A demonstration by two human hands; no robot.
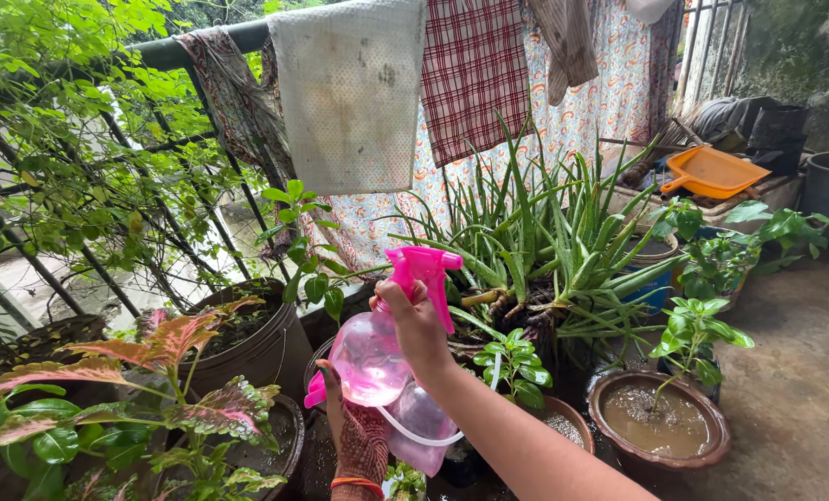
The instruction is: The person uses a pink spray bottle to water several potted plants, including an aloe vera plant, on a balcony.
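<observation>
right hand (421, 327) is clenched round the neck of a pink spray head (421, 269), lifted clear of the clear pink bottle (370, 357) with its tube looping down below. left hand (359, 436), fingers wrapped on that bottle from underneath, holds it up over the pots. packed all round: red-and-green leafed plant (168, 343) on the left, black pot (261, 348) behind it, a big spiky aloe (549, 246) right behind the sprayer, a little leafy plant (512, 362) just beside the wrist, and a brown bowl pot (660, 422) full of muddy water on the concrete floor (795, 371). cloths (349, 93) hang off the railing behind.
</observation>
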